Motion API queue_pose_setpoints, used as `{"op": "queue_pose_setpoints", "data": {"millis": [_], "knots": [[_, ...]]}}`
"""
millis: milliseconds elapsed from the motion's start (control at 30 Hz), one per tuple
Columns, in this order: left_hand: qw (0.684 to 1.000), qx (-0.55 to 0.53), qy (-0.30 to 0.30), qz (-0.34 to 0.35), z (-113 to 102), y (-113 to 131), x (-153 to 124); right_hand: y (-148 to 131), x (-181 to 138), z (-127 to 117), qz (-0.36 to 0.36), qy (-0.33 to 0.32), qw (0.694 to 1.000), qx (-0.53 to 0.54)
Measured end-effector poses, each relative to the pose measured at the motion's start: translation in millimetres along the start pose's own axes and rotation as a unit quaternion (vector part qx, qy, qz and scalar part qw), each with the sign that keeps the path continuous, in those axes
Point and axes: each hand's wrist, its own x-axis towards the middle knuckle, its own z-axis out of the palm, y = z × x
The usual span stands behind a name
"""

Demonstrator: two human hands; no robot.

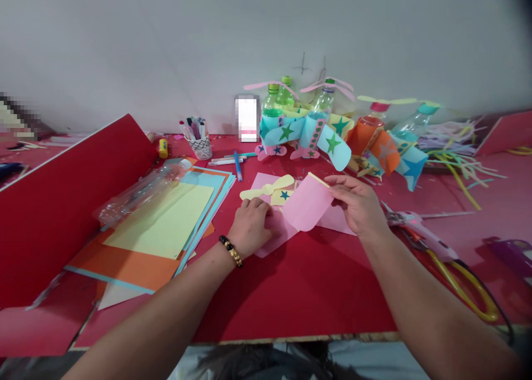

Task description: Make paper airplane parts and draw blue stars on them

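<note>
My right hand (354, 203) pinches a pink paper piece (305, 204) by its upper right edge, where a narrow pale yellow strip runs along it. The piece has rounded lower corners and is raised at a tilt over other pink paper (338, 219). My left hand (251, 227), with a beaded bracelet on the wrist, rests palm down on the pink paper, fingers bent and thumb apart. Just beyond its fingers lie a cream paper propeller (268, 190) and a small cream piece with a blue star (284, 195).
Decorated bottle planes (318, 128) stand along the wall. To the left are stacked coloured sheets (162, 219), a clear plastic bottle (145, 194), a red board (75, 214) and a pen cup (200, 146). A glue gun (432, 239) and yellow-handled scissors (457, 286) lie right.
</note>
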Motion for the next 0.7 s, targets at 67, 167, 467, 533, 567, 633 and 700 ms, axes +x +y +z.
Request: {"op": "queue_pose_setpoints", "data": {"millis": [67,167,467,533,567,633,700], "knots": [[1.0,-0.005,-0.011,0.001,-1.5,0.7,0.6,1.2,0.1,0.5,0.008,-0.013,1.0,0.006],[1.0,-0.014,-0.025,0.002,-2.5,1.7,-0.4,2.8,0.5,0.7,0.009,-0.022,1.0,0.017],[0.998,-0.047,-0.026,0.014,-3.0,2.9,-4.1,-0.2,1.2,1.0,0.027,-0.014,0.999,0.04],[0.998,-0.051,-0.027,0.011,-3.2,2.7,-4.4,-0.1,1.4,0.9,0.028,-0.014,0.999,0.041],[0.998,-0.055,-0.028,0.01,-3.2,2.6,-4.7,0.3,1.5,0.8,0.028,-0.014,0.999,0.04],[0.997,-0.068,-0.028,0.008,-3.3,2.6,-5.3,1.1,1.5,0.6,0.027,-0.016,0.999,0.038],[0.996,-0.087,-0.022,0.005,-3.6,2.8,-5.7,1.7,1.4,0.7,0.028,-0.016,0.999,0.037]]}}
